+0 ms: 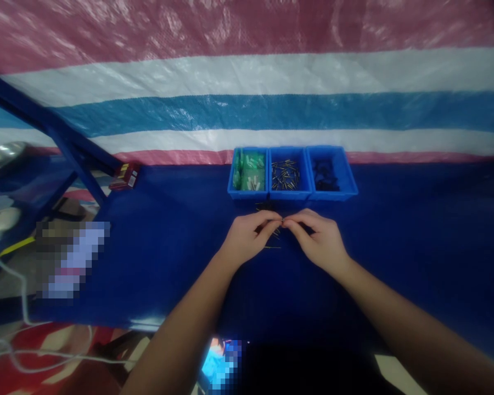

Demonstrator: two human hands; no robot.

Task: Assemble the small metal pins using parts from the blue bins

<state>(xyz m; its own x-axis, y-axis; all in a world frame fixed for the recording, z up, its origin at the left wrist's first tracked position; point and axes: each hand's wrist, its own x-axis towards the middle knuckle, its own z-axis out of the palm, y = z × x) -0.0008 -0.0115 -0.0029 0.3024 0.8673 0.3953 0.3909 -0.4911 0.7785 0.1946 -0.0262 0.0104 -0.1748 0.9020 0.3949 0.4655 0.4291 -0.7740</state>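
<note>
My left hand [249,236] and my right hand [316,236] meet fingertip to fingertip over the dark blue table [395,247]. Both pinch a tiny thin part [282,221] between thumb and forefinger; it is too small to name. Several thin metal pins [271,241] lie loose on the table under and between the hands. Just behind them stand three blue bins: the left bin [248,171] holds green pieces, the middle bin [290,174] holds metal pins, the right bin [331,173] holds dark parts.
A red, white and blue striped tarp [247,82] hangs behind the table. A small red box [125,175] lies at the table's far left corner by a blue frame strut [57,131]. White cables [12,329] trail at lower left.
</note>
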